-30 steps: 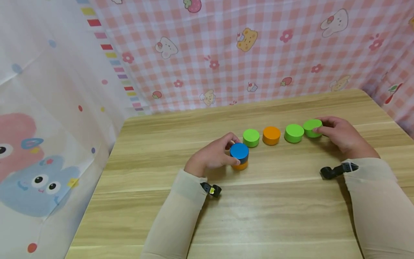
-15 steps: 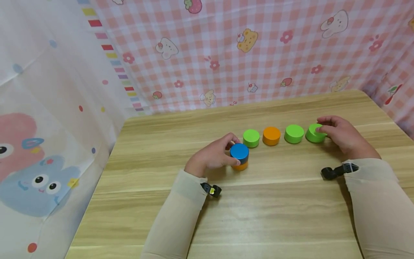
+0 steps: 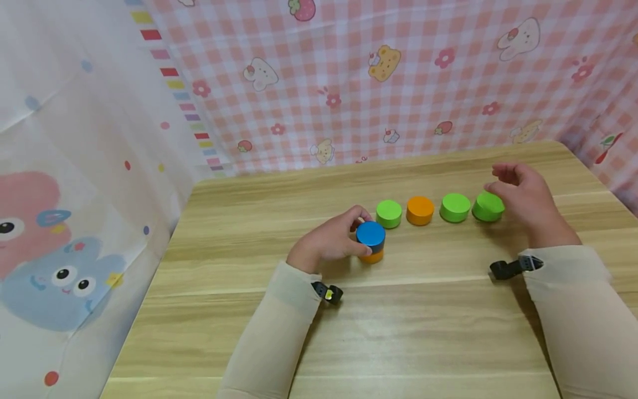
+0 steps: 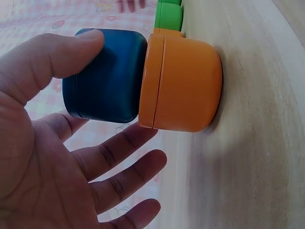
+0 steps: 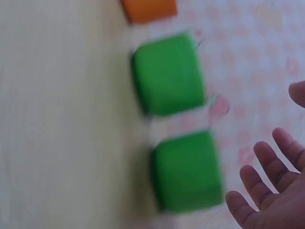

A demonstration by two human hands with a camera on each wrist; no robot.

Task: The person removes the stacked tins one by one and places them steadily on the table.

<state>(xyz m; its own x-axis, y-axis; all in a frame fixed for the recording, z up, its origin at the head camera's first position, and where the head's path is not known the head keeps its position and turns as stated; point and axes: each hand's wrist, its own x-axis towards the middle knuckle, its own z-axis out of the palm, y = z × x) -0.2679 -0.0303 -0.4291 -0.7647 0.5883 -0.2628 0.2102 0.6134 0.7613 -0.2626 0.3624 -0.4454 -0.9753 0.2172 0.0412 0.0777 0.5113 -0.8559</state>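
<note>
My left hand [image 3: 331,238] pinches a small round blue lidded tin [image 3: 371,234] between thumb and forefinger. That tin sits on top of an orange lidded tin [image 4: 183,86], which stands on the table; the other left fingers stretch out beneath in the left wrist view. My right hand [image 3: 532,202] is raised beside the rightmost green tin [image 3: 488,207], its fingers spread and holding nothing. In the right wrist view a gap shows between the thumb and that green tin [image 5: 188,171].
Left of the rightmost tin stand a second green tin [image 3: 454,207], an orange tin [image 3: 420,210] and another green tin [image 3: 389,214], in a row. The wooden table [image 3: 399,338] meets a pink checked cloth [image 3: 299,111] at its back edge. A white printed curtain [image 3: 99,138] hangs at the left.
My right hand set the tilted green tin down flat at the row's right end, let go, and lifted off it. The left hand keeps its hold on the blue tin.
</note>
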